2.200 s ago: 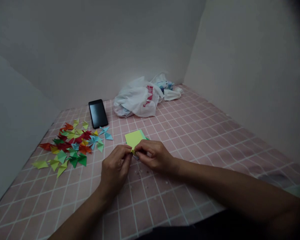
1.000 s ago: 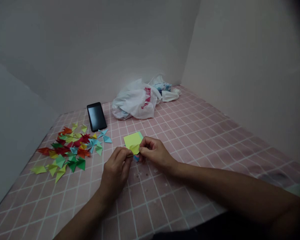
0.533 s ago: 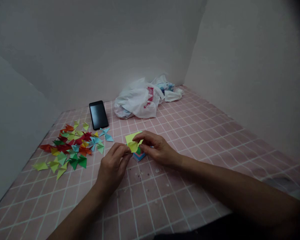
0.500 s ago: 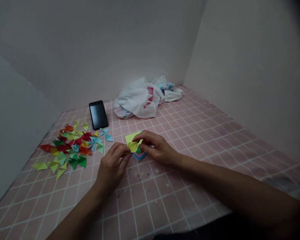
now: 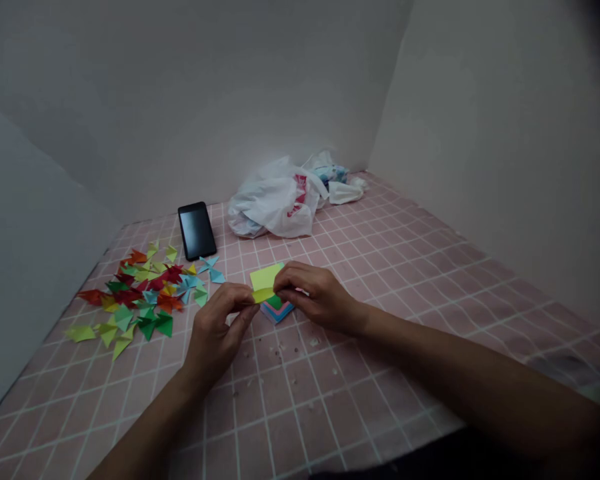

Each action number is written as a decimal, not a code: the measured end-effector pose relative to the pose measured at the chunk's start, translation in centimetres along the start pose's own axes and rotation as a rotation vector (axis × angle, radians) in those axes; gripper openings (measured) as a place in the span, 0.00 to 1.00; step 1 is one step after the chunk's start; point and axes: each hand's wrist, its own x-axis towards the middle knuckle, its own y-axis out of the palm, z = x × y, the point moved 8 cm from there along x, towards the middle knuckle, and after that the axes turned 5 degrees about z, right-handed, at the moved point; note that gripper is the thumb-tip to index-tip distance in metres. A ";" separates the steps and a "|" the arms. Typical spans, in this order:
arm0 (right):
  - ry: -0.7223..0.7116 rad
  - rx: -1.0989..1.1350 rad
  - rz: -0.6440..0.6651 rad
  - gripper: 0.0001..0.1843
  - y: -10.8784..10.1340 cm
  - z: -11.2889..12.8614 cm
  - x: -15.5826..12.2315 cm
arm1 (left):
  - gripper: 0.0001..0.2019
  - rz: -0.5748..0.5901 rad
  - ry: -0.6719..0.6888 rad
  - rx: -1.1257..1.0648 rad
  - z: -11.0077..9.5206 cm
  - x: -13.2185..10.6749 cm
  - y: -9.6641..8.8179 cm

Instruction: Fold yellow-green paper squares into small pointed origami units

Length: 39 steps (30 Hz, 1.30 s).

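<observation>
A small folded piece of yellow paper (image 5: 263, 295) is stretched between my hands. My left hand (image 5: 221, 323) pinches its left end between thumb and fingers. On its right end, my right hand (image 5: 316, 293) is closed the same way, covering that end. Just beneath and behind the piece lies a stack of coloured square papers (image 5: 266, 276), yellow on top, with green, pink and blue edges showing at the front. My right fingers hide part of this stack.
To the left spreads a pile of folded paper pieces (image 5: 147, 287) in red, green, yellow and blue. Behind it lies a black phone (image 5: 197, 231). A white plastic bag (image 5: 275, 200) rests near the back wall. Pink checked cloth (image 5: 380, 267) covers the surface.
The yellow paper has turned from an opened-out, wider shape into a narrow, flatter strip. My left hand has shifted slightly left; my right hand has come down round the paper's end.
</observation>
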 end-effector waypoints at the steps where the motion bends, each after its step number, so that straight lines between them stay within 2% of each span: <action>1: 0.001 -0.001 0.009 0.06 0.1 0.0 0.0 | 0.06 -0.002 0.001 0.002 0.0 0.0 0.0; 5: -0.007 0.029 0.038 0.05 0.5 0.1 0.1 | 0.06 -0.014 0.007 0.002 -0.1 0.0 -0.2; 10: -0.001 0.025 0.032 0.06 0.7 0.3 -0.1 | 0.04 -0.032 -0.049 -0.059 0.1 -0.2 -0.1; 14: -0.017 -0.013 0.039 0.06 1.0 0.7 -0.3 | 0.03 -0.100 -0.194 -0.178 1.1 -0.7 0.2; 20: -0.029 -0.094 0.065 0.06 1.9 1.3 -0.7 | 0.14 -0.221 -0.435 -0.436 3.0 -1.7 1.0; 27: -0.083 -0.155 0.119 0.08 2.8 1.6 -1.2 | 0.11 -0.165 -0.550 -0.589 4.0 -2.1 2.1; 36: -0.136 -0.303 0.102 0.13 3.1 2.7 -1.2 | 0.09 -0.153 -0.612 -0.635 3.9 -2.4 2.5; 39: -0.151 -0.331 0.102 0.14 3.1 2.9 -1.2 | 0.08 -0.166 -0.615 -0.589 4.0 -2.4 2.2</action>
